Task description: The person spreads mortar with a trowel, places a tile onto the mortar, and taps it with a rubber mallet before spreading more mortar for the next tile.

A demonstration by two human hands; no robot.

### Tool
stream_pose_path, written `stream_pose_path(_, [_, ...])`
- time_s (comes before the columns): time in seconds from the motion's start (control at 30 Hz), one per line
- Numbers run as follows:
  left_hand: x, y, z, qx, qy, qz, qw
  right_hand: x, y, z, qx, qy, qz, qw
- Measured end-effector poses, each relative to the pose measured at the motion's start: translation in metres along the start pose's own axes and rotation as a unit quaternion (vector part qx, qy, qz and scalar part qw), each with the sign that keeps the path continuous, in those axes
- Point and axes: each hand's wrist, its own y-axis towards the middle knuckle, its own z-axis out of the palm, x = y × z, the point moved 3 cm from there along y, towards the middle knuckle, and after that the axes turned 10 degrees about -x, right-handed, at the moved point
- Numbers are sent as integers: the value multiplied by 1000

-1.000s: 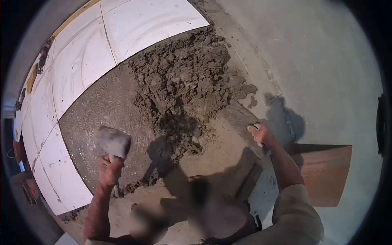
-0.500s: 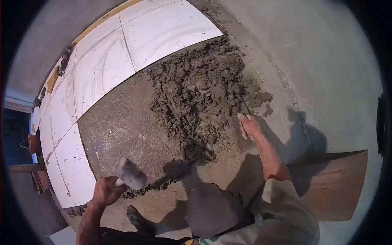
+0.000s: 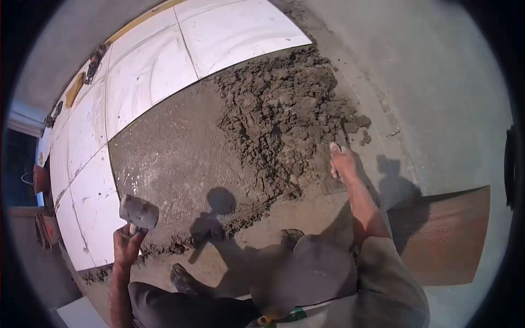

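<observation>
My left hand [image 3: 127,246] is closed round the short handle of a mallet [image 3: 139,212], its thick head raised at the lower left, near the edge of the white tiles. On the right, my right hand [image 3: 343,164] grips the handle of a trowel [image 3: 334,186], whose flat blade is mostly grey and hard to tell from the mortar. Lumpy dark mortar [image 3: 273,109] lies heaped just beyond and left of that hand. Between the heap and the tiles spreads a smoother, wet grey mortar bed [image 3: 169,158].
White tiles [image 3: 147,82] cover the floor at the far left. A brown board [image 3: 443,238] lies at the right beside the wall. A reddish bucket [image 3: 41,179] stands at the left edge. A dark shoe [image 3: 186,280] shows near the bottom. A string line runs along the right side.
My left hand has moved left and the mallet head now points upward. My right hand with the trowel sits slightly further right. The whole view has shifted a little.
</observation>
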Motion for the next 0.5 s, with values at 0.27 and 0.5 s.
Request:
stream_pose_path(0.27, [-22, 35, 17, 38, -28, 62, 997, 12, -12, -21, -34, 44, -12, 998])
stream_pose_path(0.5, [14, 41, 27, 30, -41, 9, 999, 27, -28, -46, -28, -47, -30, 998])
